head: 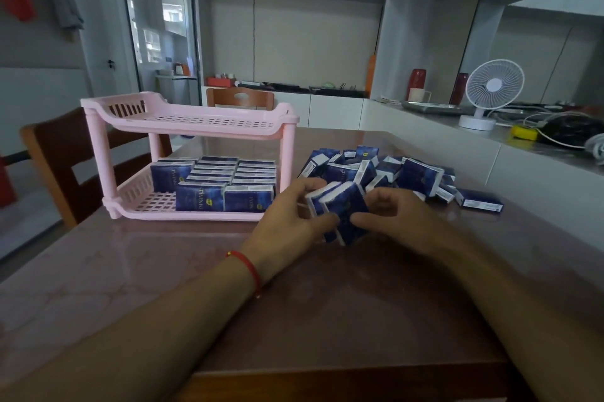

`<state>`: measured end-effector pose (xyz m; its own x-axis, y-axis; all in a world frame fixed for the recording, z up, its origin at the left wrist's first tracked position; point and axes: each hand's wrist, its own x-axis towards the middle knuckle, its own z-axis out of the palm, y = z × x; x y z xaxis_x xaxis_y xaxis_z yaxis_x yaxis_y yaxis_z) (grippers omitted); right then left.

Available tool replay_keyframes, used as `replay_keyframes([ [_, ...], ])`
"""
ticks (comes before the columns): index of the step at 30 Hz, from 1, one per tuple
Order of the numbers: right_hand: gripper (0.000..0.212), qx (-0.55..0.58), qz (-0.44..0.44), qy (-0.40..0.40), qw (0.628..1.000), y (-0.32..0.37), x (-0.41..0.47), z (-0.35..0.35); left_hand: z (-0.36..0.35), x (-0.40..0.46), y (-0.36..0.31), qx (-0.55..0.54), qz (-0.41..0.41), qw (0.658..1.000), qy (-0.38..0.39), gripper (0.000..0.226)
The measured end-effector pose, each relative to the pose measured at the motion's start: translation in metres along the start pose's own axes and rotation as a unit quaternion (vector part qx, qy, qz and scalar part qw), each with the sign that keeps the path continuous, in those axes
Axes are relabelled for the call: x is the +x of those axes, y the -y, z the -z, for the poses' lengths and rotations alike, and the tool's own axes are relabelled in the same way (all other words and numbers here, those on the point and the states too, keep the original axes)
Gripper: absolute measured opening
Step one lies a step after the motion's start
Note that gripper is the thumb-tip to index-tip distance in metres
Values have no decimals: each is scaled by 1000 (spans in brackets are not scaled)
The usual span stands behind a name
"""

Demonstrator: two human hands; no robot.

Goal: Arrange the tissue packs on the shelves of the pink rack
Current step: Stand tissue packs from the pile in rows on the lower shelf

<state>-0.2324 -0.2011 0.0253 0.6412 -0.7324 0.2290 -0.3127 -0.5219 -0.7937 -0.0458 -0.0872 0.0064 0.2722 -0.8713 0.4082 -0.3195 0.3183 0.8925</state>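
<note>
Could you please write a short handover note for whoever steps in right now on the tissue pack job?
Left hand and right hand together grip a small bundle of tissue packs just above the table, in front of the loose pile.
Pink rack: the lower shelf holds neat rows of packs, with bare space at its left end; the top shelf has none.
One stray pack lies right of the pile.
Left to do: shelve the held bundle, then the pile and the stray.
</note>
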Motion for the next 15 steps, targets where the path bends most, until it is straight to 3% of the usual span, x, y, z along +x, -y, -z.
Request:
replay_keyframes([
  [5,51,-156,38,34,986,6,-1,-12,2,-7,-8,140,-92,986,15,59],
  [7,40,-112,48,33,992,12,-5,-14,7,-9,-14,159,-99,982,-17,64],
  [9,43,-40,87,18,995,18,-10,-14,15,-13,-24,186,-111,976,-23,70],
  [13,70,-79,174,63,980,49,-18,-29,47,-25,-43,310,-108,942,64,82],
  [15,69,-118,172,91,974,61,-21,-49,67,-34,-46,352,-76,927,104,87],
])
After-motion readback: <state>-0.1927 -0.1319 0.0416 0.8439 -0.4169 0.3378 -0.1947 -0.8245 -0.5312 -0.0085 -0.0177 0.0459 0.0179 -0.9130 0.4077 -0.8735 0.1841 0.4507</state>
